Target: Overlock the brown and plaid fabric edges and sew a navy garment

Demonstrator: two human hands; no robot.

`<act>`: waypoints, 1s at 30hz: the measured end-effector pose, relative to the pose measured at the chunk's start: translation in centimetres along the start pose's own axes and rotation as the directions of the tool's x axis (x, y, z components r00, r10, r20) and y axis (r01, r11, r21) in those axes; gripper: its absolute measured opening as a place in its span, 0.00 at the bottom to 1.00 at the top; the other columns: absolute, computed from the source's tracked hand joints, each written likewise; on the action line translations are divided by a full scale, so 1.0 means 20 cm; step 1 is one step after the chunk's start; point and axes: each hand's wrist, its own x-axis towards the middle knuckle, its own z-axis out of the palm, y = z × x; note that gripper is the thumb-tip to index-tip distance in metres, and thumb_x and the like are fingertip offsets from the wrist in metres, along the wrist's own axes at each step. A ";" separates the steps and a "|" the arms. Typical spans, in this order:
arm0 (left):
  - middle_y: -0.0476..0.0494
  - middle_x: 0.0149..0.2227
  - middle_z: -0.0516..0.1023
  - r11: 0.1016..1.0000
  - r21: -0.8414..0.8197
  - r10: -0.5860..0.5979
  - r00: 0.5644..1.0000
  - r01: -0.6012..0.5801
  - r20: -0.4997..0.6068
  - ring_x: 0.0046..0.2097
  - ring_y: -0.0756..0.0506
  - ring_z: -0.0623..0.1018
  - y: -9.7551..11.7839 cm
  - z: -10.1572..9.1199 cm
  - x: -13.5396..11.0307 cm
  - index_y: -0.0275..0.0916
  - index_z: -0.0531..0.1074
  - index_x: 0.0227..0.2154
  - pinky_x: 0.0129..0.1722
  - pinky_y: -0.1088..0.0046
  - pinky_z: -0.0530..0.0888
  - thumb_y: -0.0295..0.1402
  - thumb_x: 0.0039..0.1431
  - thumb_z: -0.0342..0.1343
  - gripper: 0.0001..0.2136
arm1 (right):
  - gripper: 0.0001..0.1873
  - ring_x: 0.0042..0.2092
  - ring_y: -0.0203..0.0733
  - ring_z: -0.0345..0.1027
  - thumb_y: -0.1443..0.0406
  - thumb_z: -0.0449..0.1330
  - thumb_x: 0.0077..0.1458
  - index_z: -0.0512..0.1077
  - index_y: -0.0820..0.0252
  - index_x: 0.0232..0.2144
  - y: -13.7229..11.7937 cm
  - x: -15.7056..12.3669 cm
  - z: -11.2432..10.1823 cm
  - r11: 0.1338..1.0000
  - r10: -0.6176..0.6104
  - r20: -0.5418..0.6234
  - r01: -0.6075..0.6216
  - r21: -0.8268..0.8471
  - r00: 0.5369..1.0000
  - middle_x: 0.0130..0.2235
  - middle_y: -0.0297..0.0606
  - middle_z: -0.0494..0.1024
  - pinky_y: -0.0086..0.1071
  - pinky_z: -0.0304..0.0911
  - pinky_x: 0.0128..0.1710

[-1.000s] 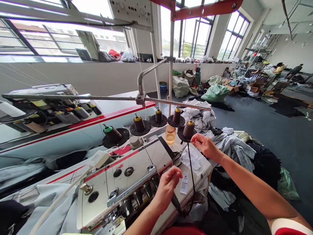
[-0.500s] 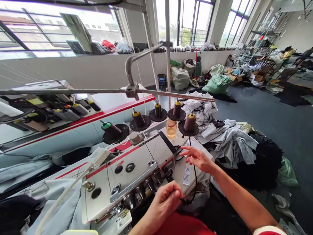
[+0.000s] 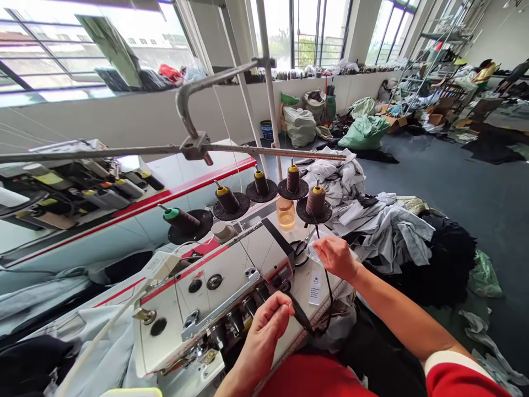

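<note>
My left hand (image 3: 264,336): fingers closed, pinching one black cord (image 3: 300,314), which is light, soft and limp, best taken between fingertips, and lies across the sewing machine's near edge. My right hand (image 3: 336,257): curled on one clear plastic bag (image 3: 313,255), hold unclear. One white tag (image 3: 316,286). One sewing machine (image 3: 215,286). One pair of scissors (image 3: 299,252). One amber jar (image 3: 285,213). Five thread cones (image 3: 316,201). One heap of grey clothes (image 3: 392,237)

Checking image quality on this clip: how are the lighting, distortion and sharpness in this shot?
Head view: daylight blows out the windows; wide-angle distortion bends the window frames and stretches the room's edges; the left hand and right hand look reasonably sharp, without heavy blur.
</note>
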 end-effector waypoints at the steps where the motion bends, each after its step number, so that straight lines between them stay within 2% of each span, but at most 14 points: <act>1: 0.55 0.22 0.52 1.000 -0.021 0.002 1.000 -0.002 -0.002 0.23 0.57 0.49 0.00 0.00 0.00 0.36 0.66 0.28 0.21 0.81 0.48 0.44 0.56 0.56 0.15 | 0.05 0.29 0.37 0.64 0.70 0.51 0.58 0.67 0.61 0.34 0.01 0.00 0.02 0.998 -0.034 -0.017 0.033 -0.047 0.999 0.27 0.37 0.72 0.31 0.60 0.34; 4: 0.56 0.21 0.51 0.997 -0.078 -0.012 1.000 0.013 0.002 0.22 0.57 0.48 0.00 0.01 -0.01 0.36 0.65 0.27 0.21 0.81 0.48 0.44 0.55 0.57 0.15 | 0.05 0.31 0.38 0.66 0.71 0.51 0.58 0.66 0.61 0.35 0.01 -0.01 0.06 0.998 -0.005 -0.095 -0.002 -0.069 0.995 0.28 0.38 0.73 0.32 0.61 0.35; 8: 0.56 0.20 0.52 0.999 -0.035 -0.033 0.998 0.035 0.061 0.22 0.57 0.48 -0.01 0.00 -0.01 0.36 0.65 0.27 0.21 0.80 0.48 0.45 0.55 0.56 0.16 | 0.09 0.34 0.38 0.68 0.69 0.52 0.60 0.66 0.60 0.44 -0.03 -0.01 0.08 0.979 0.163 -0.093 -0.150 0.138 0.982 0.31 0.38 0.74 0.32 0.64 0.39; 10: 0.56 0.20 0.51 0.998 0.053 -0.041 0.994 0.036 0.098 0.22 0.56 0.49 -0.01 0.00 -0.01 0.36 0.65 0.27 0.21 0.79 0.48 0.45 0.57 0.54 0.16 | 0.15 0.35 0.37 0.68 0.68 0.52 0.60 0.63 0.59 0.50 -0.07 -0.01 0.05 0.933 0.276 -0.110 -0.239 0.270 0.955 0.36 0.38 0.75 0.32 0.64 0.39; 12: 0.56 0.19 0.50 0.990 0.139 -0.058 0.990 0.040 0.131 0.22 0.56 0.49 0.00 0.01 -0.01 0.35 0.65 0.27 0.21 0.79 0.48 0.46 0.58 0.53 0.17 | 0.18 0.34 0.35 0.67 0.69 0.51 0.59 0.62 0.56 0.52 -0.14 0.00 -0.02 0.896 0.367 -0.221 -0.280 0.346 0.904 0.42 0.40 0.74 0.31 0.64 0.38; 14: 0.56 0.19 0.50 0.977 0.208 -0.075 0.983 0.039 0.165 0.22 0.55 0.50 0.03 0.03 -0.02 0.36 0.65 0.27 0.21 0.78 0.47 0.47 0.58 0.52 0.17 | 0.20 0.33 0.33 0.65 0.71 0.53 0.57 0.62 0.54 0.52 -0.21 0.01 -0.10 0.901 0.322 -0.268 -0.206 0.382 0.908 0.46 0.41 0.73 0.29 0.64 0.35; 16: 0.55 0.20 0.53 0.959 0.284 -0.068 0.978 0.010 0.196 0.22 0.55 0.51 0.08 0.04 -0.03 0.35 0.66 0.28 0.21 0.78 0.49 0.47 0.59 0.51 0.17 | 0.24 0.32 0.33 0.65 0.71 0.55 0.54 0.62 0.54 0.53 -0.27 0.03 -0.18 0.897 0.114 -0.054 -0.079 0.435 0.992 0.48 0.41 0.71 0.27 0.63 0.32; 17: 0.54 0.21 0.55 0.945 0.325 -0.053 0.976 -0.020 0.213 0.23 0.55 0.52 0.11 0.05 -0.04 0.35 0.66 0.28 0.21 0.78 0.50 0.46 0.59 0.50 0.17 | 0.25 0.32 0.33 0.65 0.70 0.56 0.53 0.62 0.55 0.53 -0.29 0.05 -0.21 0.885 -0.018 0.120 -0.040 0.464 0.993 0.49 0.42 0.71 0.26 0.63 0.32; 18: 0.53 0.21 0.57 0.932 0.358 -0.029 0.973 -0.056 0.228 0.23 0.56 0.53 0.15 0.06 -0.04 0.35 0.67 0.28 0.21 0.78 0.51 0.45 0.60 0.50 0.16 | 0.23 0.33 0.33 0.66 0.69 0.57 0.53 0.64 0.55 0.52 -0.30 0.08 -0.22 0.879 -0.117 0.281 -0.033 0.476 0.953 0.48 0.41 0.72 0.26 0.63 0.34; 20: 0.52 0.22 0.60 0.921 0.363 0.054 0.969 -0.141 0.240 0.23 0.56 0.55 0.24 0.07 -0.03 0.35 0.69 0.28 0.21 0.78 0.53 0.44 0.60 0.51 0.15 | 0.15 0.33 0.33 0.67 0.67 0.57 0.54 0.70 0.58 0.46 -0.28 0.14 -0.23 0.888 -0.165 0.483 -0.083 0.451 0.860 0.42 0.39 0.76 0.27 0.63 0.36; 22: 0.51 0.22 0.61 0.935 0.278 0.171 0.965 -0.222 0.197 0.23 0.56 0.57 0.33 0.09 -0.02 0.35 0.70 0.27 0.21 0.79 0.54 0.44 0.58 0.53 0.15 | 0.08 0.32 0.33 0.66 0.65 0.56 0.56 0.74 0.62 0.36 -0.21 0.23 -0.25 0.878 -0.094 0.532 -0.182 0.442 0.842 0.33 0.37 0.76 0.27 0.61 0.35; 24: 0.51 0.22 0.63 0.944 0.131 0.294 0.952 -0.303 0.084 0.22 0.56 0.58 0.42 0.13 0.01 0.36 0.71 0.26 0.20 0.79 0.54 0.45 0.55 0.57 0.15 | 0.11 0.31 0.34 0.65 0.62 0.56 0.57 0.74 0.65 0.30 -0.13 0.34 -0.30 0.824 -0.026 0.552 -0.295 0.484 0.834 0.29 0.36 0.74 0.26 0.60 0.33; 28: 0.51 0.24 0.66 0.897 -0.080 0.421 0.895 -0.435 -0.149 0.22 0.57 0.58 0.59 0.22 0.06 0.37 0.71 0.27 0.20 0.83 0.57 0.41 0.47 0.64 0.12 | 0.17 0.28 0.32 0.61 0.55 0.61 0.51 0.73 0.66 0.28 -0.01 0.62 -0.51 0.707 0.018 0.596 -0.432 0.560 0.803 0.27 0.36 0.72 0.26 0.57 0.27; 30: 0.51 0.24 0.66 0.868 -0.109 0.465 0.871 -0.484 -0.162 0.21 0.58 0.57 0.67 0.28 0.07 0.37 0.71 0.27 0.19 0.84 0.56 0.40 0.47 0.64 0.12 | 0.19 0.25 0.30 0.57 0.53 0.62 0.50 0.74 0.66 0.27 -0.01 0.75 -0.62 0.696 0.047 0.552 -0.423 0.580 0.833 0.25 0.34 0.70 0.25 0.53 0.24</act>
